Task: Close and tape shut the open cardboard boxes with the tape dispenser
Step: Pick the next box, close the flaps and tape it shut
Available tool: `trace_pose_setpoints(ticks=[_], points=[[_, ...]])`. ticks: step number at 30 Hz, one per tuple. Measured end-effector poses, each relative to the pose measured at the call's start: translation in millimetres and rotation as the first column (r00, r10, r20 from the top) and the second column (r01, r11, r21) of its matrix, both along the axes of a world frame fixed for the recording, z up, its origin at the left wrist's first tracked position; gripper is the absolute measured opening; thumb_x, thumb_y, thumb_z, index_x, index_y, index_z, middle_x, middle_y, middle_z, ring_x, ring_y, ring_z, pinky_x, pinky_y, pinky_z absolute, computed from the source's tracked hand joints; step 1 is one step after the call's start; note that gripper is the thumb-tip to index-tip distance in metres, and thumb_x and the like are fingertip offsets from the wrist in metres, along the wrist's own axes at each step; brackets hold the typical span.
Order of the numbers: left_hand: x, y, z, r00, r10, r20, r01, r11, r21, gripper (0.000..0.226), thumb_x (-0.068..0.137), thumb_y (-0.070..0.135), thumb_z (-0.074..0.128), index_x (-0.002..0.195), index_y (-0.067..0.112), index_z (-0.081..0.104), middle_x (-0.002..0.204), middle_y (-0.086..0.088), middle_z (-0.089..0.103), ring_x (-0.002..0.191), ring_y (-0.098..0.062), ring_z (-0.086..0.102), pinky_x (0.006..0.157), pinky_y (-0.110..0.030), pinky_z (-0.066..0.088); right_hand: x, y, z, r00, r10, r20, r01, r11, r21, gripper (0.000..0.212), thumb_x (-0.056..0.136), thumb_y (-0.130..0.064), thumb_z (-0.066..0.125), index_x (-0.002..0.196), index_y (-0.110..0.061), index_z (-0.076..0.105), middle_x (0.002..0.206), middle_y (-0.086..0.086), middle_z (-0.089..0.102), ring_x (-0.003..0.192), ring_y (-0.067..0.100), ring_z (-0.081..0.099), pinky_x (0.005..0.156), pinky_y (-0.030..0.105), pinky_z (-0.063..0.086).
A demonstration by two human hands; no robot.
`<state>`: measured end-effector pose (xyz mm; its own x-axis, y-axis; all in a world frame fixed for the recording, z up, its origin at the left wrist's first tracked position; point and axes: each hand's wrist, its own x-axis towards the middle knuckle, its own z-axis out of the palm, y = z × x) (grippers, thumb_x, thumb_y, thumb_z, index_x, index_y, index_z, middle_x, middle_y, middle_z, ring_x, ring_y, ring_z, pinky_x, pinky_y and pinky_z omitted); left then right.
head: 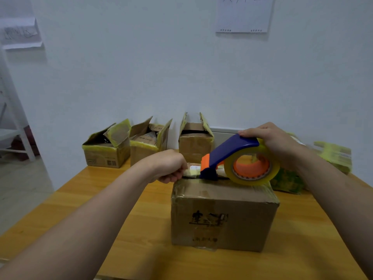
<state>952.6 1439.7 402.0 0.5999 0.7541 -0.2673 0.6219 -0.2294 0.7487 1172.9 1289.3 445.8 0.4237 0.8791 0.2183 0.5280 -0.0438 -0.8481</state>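
Holding the tape dispenser [232, 156] on the top seam of the closed box [222, 215], sitting mid-bench [141, 229]. Right hand [270, 142] clenching over its roll, left hand [167, 166] pinching the tape end [192, 170] at the box's left edge. Probably handling light, stiff yet dentable; steadying best by the top edges. Counting one dispenser, three open boxes [147, 146] behind, seemingly two yellow-wrapped boxes [333, 156] at right.

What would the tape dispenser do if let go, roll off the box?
Probably not far. The tape dispenser has a round roll, but its blue nose rests on the closed box, which should stop rolling. It looks plastic, so likely stiff and light. Tape the left hand pinches may tether it.
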Motion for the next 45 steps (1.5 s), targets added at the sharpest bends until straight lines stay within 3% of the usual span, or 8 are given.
trace_pose_setpoints(ticks=[3, 15, 20, 25, 30, 34, 39, 45], points=[[-1, 1, 1, 1.000, -0.004, -0.010, 0.004, 1.000, -0.015, 0.019, 0.100, 0.017, 0.054, 0.084, 0.009, 0.060, 0.062, -0.003, 0.054, 0.051, -0.014, 0.044, 0.051, -0.026, 0.035, 1, 0, 0, 1.000, -0.020, -0.019, 0.020, 1.000, -0.010, 0.043, 0.094, -0.041, 0.066, 0.092, 0.001, 0.076, 0.090, 0.021, 0.075, 0.085, 0.033, 0.068, 0.093, 0.058, 0.052], [3, 0, -6, 0.993, -0.059, -0.101, 0.074, 0.985, 0.157, 0.016, 0.094, 0.013, 0.060, 0.089, 0.001, 0.070, 0.070, -0.008, 0.061, 0.056, -0.018, 0.051, 0.049, -0.026, 0.040, -6, 1, 3, 0.999, 0.019, 0.044, -0.018, 0.999, -0.032, 0.041, 0.094, -0.040, 0.067, 0.086, -0.001, 0.076, 0.081, 0.016, 0.075, 0.076, 0.028, 0.069, 0.085, 0.049, 0.055], [4, -3, -8, 0.976, -0.046, -0.214, 0.112, 0.945, 0.308, 0.027, 0.095, 0.028, 0.061, 0.083, 0.005, 0.071, 0.069, -0.006, 0.068, 0.063, -0.022, 0.063, 0.057, -0.031, 0.049, -9, 3, 6, 0.997, 0.038, 0.072, -0.034, 0.998, -0.051, 0.051, 0.089, -0.047, 0.071, 0.080, 0.004, 0.073, 0.084, 0.026, 0.071, 0.073, 0.031, 0.065, 0.089, 0.057, 0.054], [-9, -2, -7, 0.954, -0.021, -0.299, 0.135, 0.921, 0.366, 0.035, 0.098, 0.040, 0.063, 0.092, 0.007, 0.073, 0.077, -0.008, 0.077, 0.064, -0.019, 0.070, 0.068, -0.033, 0.062, -8, 7, 7, 0.992, 0.055, 0.117, -0.045, 0.995, -0.084, 0.077, 0.066, -0.067, 0.068, 0.082, 0.008, 0.069, 0.088, 0.035, 0.064, 0.069, 0.032, 0.058, 0.085, 0.061, 0.051], [-26, 1, -13, 0.990, 0.019, -0.137, 0.043, 0.900, 0.434, 0.027, 0.097, 0.028, 0.061, 0.085, 0.010, 0.076, 0.068, -0.003, 0.076, 0.069, -0.018, 0.075, 0.075, -0.044, 0.065, -3, 9, 4, 0.994, 0.054, 0.098, -0.049, 0.998, -0.045, 0.051, 0.082, -0.054, 0.073, 0.063, -0.007, 0.070, 0.068, 0.017, 0.065, 0.067, 0.027, 0.057, 0.075, 0.048, 0.047], [-32, -12, -17, 0.998, 0.037, 0.041, -0.050, 0.910, 0.412, 0.028, 0.101, 0.032, 0.059, 0.086, 0.015, 0.075, 0.068, 0.000, 0.076, 0.067, -0.016, 0.074, 0.074, -0.044, 0.064, -2, 7, 4, 0.997, 0.035, 0.066, -0.032, 0.999, -0.043, 0.065, 0.069, -0.059, 0.072, 0.079, 0.005, 0.071, 0.080, 0.024, 0.069, 0.074, 0.031, 0.062, 0.084, 0.054, 0.052], [-35, -16, -19, 0.967, 0.076, 0.242, -0.146, 0.948, 0.284, 0.010, 0.097, 0.023, 0.069, 0.101, 0.014, 0.069, 0.075, -0.004, 0.077, 0.068, -0.014, 0.075, 0.065, -0.031, 0.062, -2, 6, 4, 0.999, 0.009, 0.053, -0.007, 1.000, -0.026, 0.046, 0.088, -0.044, 0.072, 0.090, 0.002, 0.076, 0.089, 0.021, 0.074, 0.093, 0.042, 0.069, 0.093, 0.057, 0.053], [-38, -13, -20, 0.922, 0.155, 0.354, -0.146, 0.988, -0.052, 0.030, 0.087, 0.011, 0.082, 0.112, 0.012, 0.066, 0.089, -0.012, 0.077, 0.061, -0.008, 0.068, 0.058, -0.024, 0.055, 0, 7, 2, 0.999, -0.017, 0.040, 0.018, 0.999, -0.027, 0.043, 0.090, -0.044, 0.071, 0.088, -0.001, 0.077, 0.088, 0.019, 0.075, 0.094, 0.042, 0.070, 0.092, 0.057, 0.054]])
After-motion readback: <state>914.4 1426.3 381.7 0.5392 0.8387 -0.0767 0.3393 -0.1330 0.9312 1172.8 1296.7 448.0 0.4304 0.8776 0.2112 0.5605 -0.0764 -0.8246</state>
